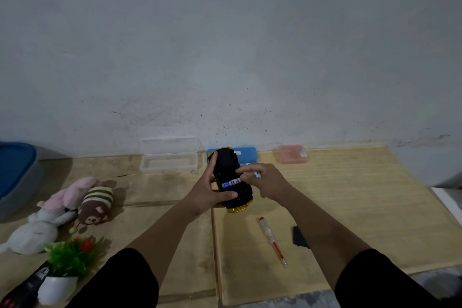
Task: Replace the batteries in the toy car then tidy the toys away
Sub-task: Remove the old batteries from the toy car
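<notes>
The yellow toy car (pixel 226 162) is turned upside down, its black underside facing me, above the wooden boards. My left hand (pixel 208 191) grips it from the left, thumb across the near end. One battery (pixel 231 183) lies in the open compartment. My right hand (pixel 262 180) holds another battery (pixel 257 174) in its fingers, with fingertips touching the car's underside. A red-handled screwdriver (pixel 273 241) and the black battery cover (pixel 300 237) lie on the board to the near right.
Plush toys (pixel 72 204) and a small potted plant (pixel 67 265) sit at the left, with a blue-lidded bin (pixel 15 175) behind. A clear case (pixel 168 157), a blue case (pixel 247 154) and a pink case (pixel 291 154) line the wall.
</notes>
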`<state>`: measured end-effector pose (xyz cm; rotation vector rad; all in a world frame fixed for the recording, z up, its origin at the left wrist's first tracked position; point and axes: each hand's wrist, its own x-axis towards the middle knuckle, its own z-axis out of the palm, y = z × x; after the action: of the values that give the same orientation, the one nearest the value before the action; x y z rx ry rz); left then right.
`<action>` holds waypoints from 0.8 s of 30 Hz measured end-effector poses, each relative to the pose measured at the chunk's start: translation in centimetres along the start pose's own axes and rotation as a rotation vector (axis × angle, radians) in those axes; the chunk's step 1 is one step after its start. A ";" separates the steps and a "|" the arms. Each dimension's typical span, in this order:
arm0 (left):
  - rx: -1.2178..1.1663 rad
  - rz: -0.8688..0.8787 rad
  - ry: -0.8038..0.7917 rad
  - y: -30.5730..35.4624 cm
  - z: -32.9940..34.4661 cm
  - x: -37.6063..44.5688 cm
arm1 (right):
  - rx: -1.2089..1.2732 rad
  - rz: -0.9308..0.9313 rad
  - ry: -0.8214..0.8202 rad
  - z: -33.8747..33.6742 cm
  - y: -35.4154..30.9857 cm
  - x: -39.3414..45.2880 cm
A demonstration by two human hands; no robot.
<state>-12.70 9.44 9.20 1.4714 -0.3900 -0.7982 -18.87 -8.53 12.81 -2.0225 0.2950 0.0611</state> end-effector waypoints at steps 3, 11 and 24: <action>-0.016 0.012 -0.020 0.0 0.2 0.2 | -0.016 0.073 -0.139 -0.3 -0.2 0.0; -0.038 -0.007 -0.054 -0.1 0.7 0.2 | -0.042 0.177 -0.305 -1.1 -0.9 0.6; 0.235 0.084 -0.044 -0.3 -1.5 1.7 | -0.591 0.078 -0.478 -2.9 -2.6 2.4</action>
<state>-10.59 9.36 8.36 1.6456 -0.5913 -0.7376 -16.18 -10.48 16.00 -2.4898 0.0474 0.7446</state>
